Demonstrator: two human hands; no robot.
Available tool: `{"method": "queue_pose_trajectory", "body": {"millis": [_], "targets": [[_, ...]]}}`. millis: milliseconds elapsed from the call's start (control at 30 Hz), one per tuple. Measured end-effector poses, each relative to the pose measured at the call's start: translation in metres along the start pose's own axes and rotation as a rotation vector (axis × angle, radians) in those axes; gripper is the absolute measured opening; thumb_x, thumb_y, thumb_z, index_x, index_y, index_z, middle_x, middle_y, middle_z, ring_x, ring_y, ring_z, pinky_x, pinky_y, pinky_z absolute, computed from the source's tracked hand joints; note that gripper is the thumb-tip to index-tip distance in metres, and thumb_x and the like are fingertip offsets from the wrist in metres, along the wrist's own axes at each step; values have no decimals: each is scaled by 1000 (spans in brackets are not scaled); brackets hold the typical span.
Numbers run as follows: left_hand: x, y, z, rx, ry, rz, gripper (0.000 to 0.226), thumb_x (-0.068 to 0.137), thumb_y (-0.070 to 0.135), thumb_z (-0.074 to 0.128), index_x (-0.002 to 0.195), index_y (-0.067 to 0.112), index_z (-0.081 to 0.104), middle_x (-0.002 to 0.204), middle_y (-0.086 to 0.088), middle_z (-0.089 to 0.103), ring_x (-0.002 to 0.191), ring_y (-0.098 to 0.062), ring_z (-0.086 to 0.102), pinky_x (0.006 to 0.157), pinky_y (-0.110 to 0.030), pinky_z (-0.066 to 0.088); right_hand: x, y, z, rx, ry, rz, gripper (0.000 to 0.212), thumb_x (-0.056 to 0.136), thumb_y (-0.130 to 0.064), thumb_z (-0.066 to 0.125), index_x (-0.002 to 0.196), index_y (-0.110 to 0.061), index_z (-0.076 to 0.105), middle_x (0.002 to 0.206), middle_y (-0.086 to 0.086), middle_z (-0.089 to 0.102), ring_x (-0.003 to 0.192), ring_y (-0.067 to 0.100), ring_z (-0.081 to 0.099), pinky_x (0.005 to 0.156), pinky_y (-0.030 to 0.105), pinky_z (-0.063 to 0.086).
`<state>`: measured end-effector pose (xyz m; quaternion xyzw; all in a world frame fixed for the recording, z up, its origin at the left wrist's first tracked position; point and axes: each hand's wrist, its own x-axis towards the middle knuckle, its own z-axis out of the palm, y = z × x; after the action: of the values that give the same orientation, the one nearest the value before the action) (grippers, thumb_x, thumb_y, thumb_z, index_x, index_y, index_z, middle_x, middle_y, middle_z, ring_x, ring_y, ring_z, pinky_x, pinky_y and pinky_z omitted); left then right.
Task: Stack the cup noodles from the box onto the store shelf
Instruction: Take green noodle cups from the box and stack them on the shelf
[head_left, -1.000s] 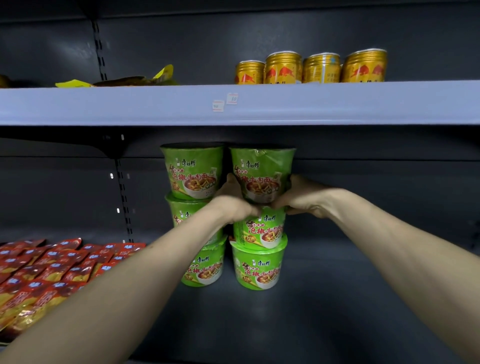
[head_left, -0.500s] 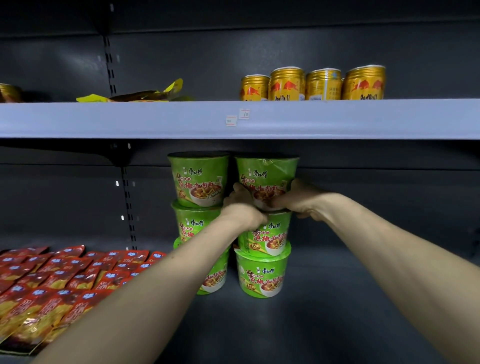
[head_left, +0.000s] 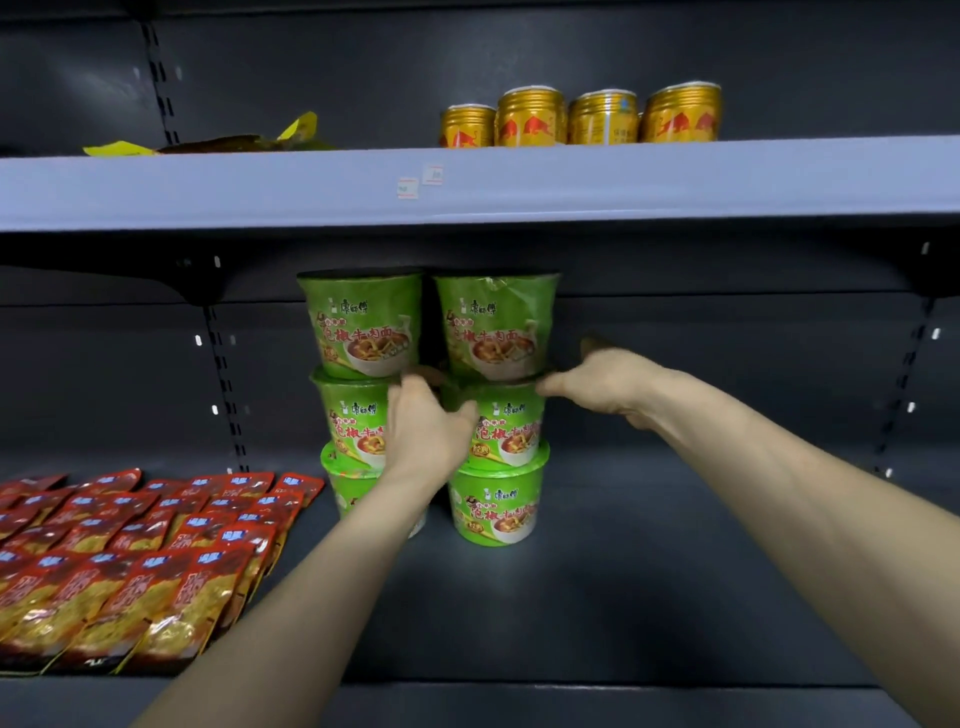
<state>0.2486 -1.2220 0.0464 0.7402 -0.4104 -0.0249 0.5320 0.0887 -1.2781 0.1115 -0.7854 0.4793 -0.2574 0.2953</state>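
Steadying stacked green plastic noodle cups (head_left: 496, 327) on the dark metal shelf (head_left: 675, 571).
My right grip (head_left: 605, 384) is released, my left grip (head_left: 426, 431) I cannot tell; a careless nudge could topple the stack.

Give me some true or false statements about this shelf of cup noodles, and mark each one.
1. The cup noodles stand in two stacks of three. True.
2. The gold cans share the cups' shelf. False: they stand on the upper shelf.
3. Red packets lie left of the cups. True.
4. The right hand lifts a cup in the air. False: every cup is stacked; the hand is beside the top right cup.
5. The left hand covers part of the left stack. True.
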Motion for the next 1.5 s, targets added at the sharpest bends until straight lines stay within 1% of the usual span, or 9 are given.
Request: {"method": "queue_pose_trajectory", "body": {"millis": [167, 333, 633, 733, 833, 1067, 1233, 1300, 1500], "targets": [[-42, -8, 31, 78, -165, 4, 27, 81, 22, 74, 96, 22, 52, 112, -10, 55, 102, -30, 59, 87, -42, 51, -30, 27, -11, -148, -24, 55, 63, 90, -33, 63, 140, -5, 38, 139, 12, 46, 123, 27, 48, 93, 28, 41], [-80, 15, 73, 219, -343, 53, 36, 82, 27, 72, 114, 19, 57, 122, -7, 54, 112, -29, 56, 93, -37, 47, -66, 70, -30, -320, -31, 115, 40, 88, -31, 58, 124, -13, 56, 125, 6, 60, 111, 25, 58, 96, 33, 47], [-188, 100, 143, 360, -607, 188, 47, 88, 30, 65, 132, 20, 51, 139, -6, 44, 127, -26, 46, 103, -35, 42, -163, 167, -104, -450, -29, 304, 38, 91, -22, 54, 127, -11, 51, 131, 7, 55, 116, 27, 55, 94, 32, 46], [-230, 134, 164, 387, -677, 251, 48, 90, 29, 63, 135, 20, 49, 142, -5, 41, 129, -26, 44, 103, -35, 42, -201, 198, -134, -486, -20, 365, 9, 89, -18, 53, 93, -10, 56, 108, 9, 61, 92, 28, 56, 77, 28, 46], [-271, 169, 186, 407, -737, 318, 49, 89, 28, 64, 135, 20, 49, 142, -6, 42, 127, -27, 46, 103, -37, 43, -239, 226, -161, -501, 9, 452, 21, 89, -17, 55, 71, -11, 45, 86, 6, 57, 78, 26, 53, 68, 27, 41], [-376, 235, 234, 397, -877, 490, 46, 86, 25, 65, 130, 18, 52, 137, -8, 46, 122, -30, 51, 99, -38, 45, -334, 292, -215, -516, 62, 622, 13, 88, -20, 54, 93, -11, 46, 91, 6, 54, 83, 25, 54, 70, 28, 42], [-460, 271, 266, 415, -1006, 642, 35, 86, 24, 64, 118, 12, 60, 126, -5, 57, 113, -28, 55, 91, -37, 49, -407, 337, -244, -503, 104, 766, 17, 91, -14, 49, 75, -11, 42, 76, 4, 52, 76, 24, 53, 62, 29, 41], [-492, 283, 276, 409, -1063, 685, 32, 86, 23, 63, 116, 12, 61, 123, -5, 58, 111, -28, 56, 91, -37, 50, -434, 353, -253, -498, 114, 810, 6, 92, -14, 49, 91, -9, 50, 87, 6, 57, 81, 24, 56, 66, 29, 45], [-573, 320, 306, 378, -1193, 834, 35, 86, 23, 64, 120, 13, 59, 123, -4, 57, 110, -26, 56, 88, -36, 49, -505, 391, -283, -463, 184, 936, 29, 93, -15, 49, 120, -6, 52, 118, 10, 60, 104, 26, 59, 80, 30, 45]]}}
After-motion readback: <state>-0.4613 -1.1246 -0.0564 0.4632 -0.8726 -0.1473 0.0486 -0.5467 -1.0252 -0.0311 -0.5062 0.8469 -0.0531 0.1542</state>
